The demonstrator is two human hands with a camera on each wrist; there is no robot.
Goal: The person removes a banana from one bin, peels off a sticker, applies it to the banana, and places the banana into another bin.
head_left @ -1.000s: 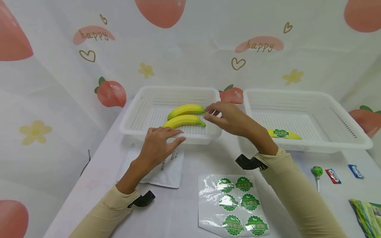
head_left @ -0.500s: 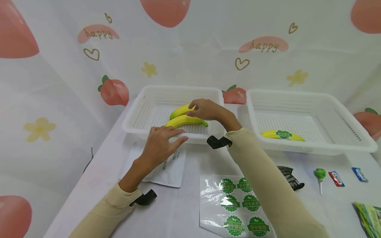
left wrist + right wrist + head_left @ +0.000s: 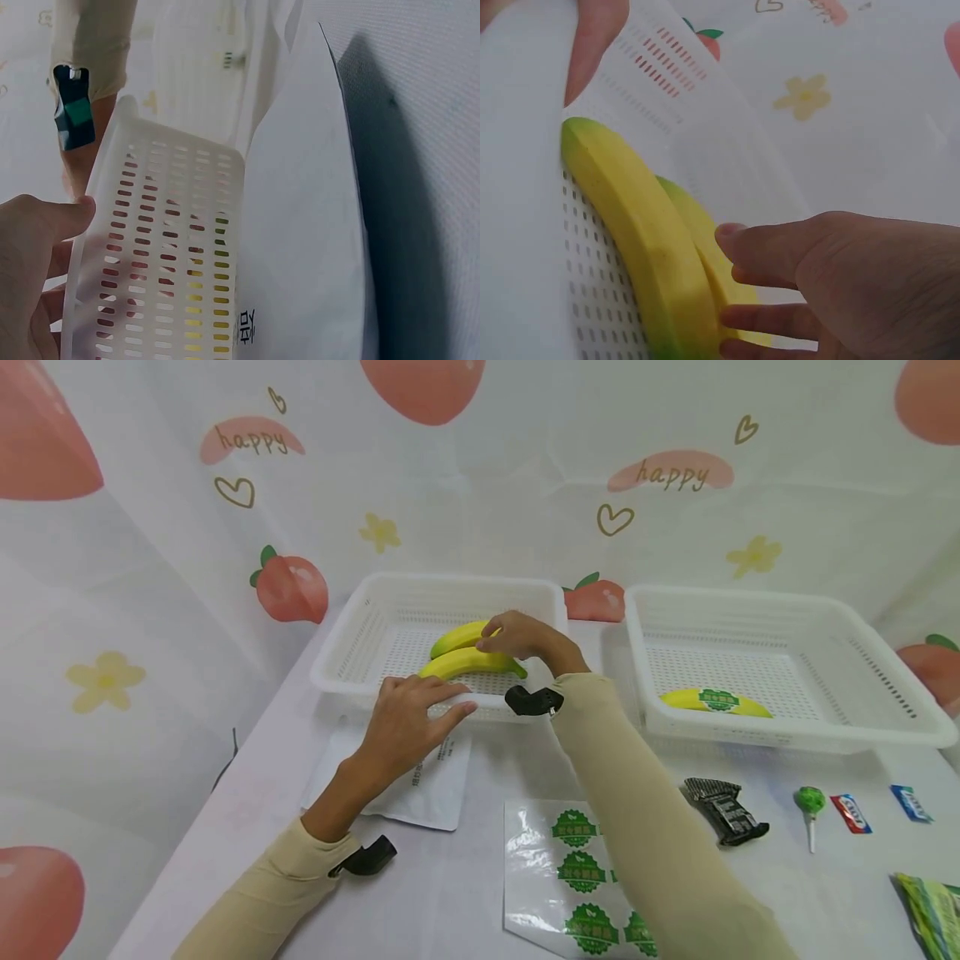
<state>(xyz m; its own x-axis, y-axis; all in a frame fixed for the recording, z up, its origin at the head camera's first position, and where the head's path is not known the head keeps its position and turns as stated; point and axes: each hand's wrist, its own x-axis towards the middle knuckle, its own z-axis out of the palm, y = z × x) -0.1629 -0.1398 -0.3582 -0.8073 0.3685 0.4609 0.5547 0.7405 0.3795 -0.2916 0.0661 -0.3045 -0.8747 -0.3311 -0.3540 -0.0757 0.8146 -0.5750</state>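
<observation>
Two yellow bananas with green tips lie side by side in the left white basket (image 3: 351, 610): a nearer banana (image 3: 468, 662) and a farther banana (image 3: 452, 639). My right hand (image 3: 521, 637) reaches over the basket, its fingertips at the farther banana's right part and hiding that end. Seen from the right wrist, the fingers (image 3: 772, 319) are fairly straight and overlap the farther banana (image 3: 694, 217). My left hand (image 3: 408, 718) holds the basket's front rim. In the left wrist view its thumb lies on the rim and its other fingers reach over into the basket.
The right basket (image 3: 795, 597) holds a banana (image 3: 678, 698) with a green sticker. A white pouch (image 3: 442, 802) and a sheet of round green stickers (image 3: 532, 843) lie in front. Farther right are a black packet (image 3: 723, 810), a lollipop (image 3: 810, 800) and small wrapped sweets (image 3: 851, 813).
My right hand has moved left from the bananas' stem ends to over the farther banana. The black packet has come into view from behind the sleeve. My left hand stays on the rim.
</observation>
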